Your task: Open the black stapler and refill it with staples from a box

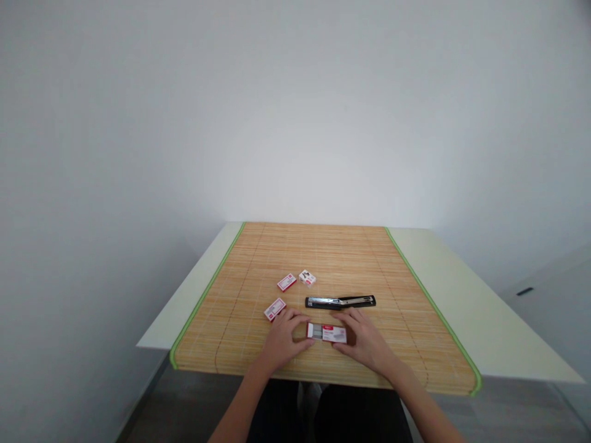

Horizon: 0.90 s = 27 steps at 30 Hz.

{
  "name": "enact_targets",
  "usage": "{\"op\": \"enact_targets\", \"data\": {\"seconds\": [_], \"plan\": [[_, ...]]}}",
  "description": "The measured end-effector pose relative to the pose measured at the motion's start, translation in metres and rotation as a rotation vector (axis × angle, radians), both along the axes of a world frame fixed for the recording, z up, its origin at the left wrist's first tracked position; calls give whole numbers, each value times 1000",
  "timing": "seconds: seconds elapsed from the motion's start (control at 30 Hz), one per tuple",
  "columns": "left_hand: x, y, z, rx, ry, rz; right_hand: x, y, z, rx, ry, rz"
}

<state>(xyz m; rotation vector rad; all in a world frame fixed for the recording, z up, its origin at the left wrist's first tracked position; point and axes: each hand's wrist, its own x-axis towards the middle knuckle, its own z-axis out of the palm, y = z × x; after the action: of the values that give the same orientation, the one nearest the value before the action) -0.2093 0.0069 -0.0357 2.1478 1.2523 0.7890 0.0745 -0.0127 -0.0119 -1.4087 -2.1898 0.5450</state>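
Between our left hand (285,335) and our right hand (364,337) lies a red-and-white box (334,333), its grey contents (317,331) showing toward the left hand; our thumbs and fingers stand moderately parted, curving round its two ends, though we cannot tell how firmly either hand grips it; just beyond the left hand's fingers we have a second box (275,308), with a third box (287,282) and a fourth box (307,277) farther off; just beyond the right hand rests a black stapler (340,302), opened out; under our hands a bamboo mat (323,246) covers the white tabletop (480,307).
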Motion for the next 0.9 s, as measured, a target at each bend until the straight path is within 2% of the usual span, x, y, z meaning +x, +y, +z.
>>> {"op": "enact_targets", "data": {"seconds": [0.17, 0.3, 0.7, 0.9], "plan": [[-4, -2, -2, -6, -35, -2, 27, -3, -10, 23, 28, -11], [-5, 0, -6, -9, -39, 9, 35, 1, -14, 24, 41, -24], [-3, 3, -4, -46, -17, 17, 25, 5, -9, -60, 66, -11], [2, 5, -3, -38, 11, 13, 14, 4, -13, -34, 70, 9]]}}
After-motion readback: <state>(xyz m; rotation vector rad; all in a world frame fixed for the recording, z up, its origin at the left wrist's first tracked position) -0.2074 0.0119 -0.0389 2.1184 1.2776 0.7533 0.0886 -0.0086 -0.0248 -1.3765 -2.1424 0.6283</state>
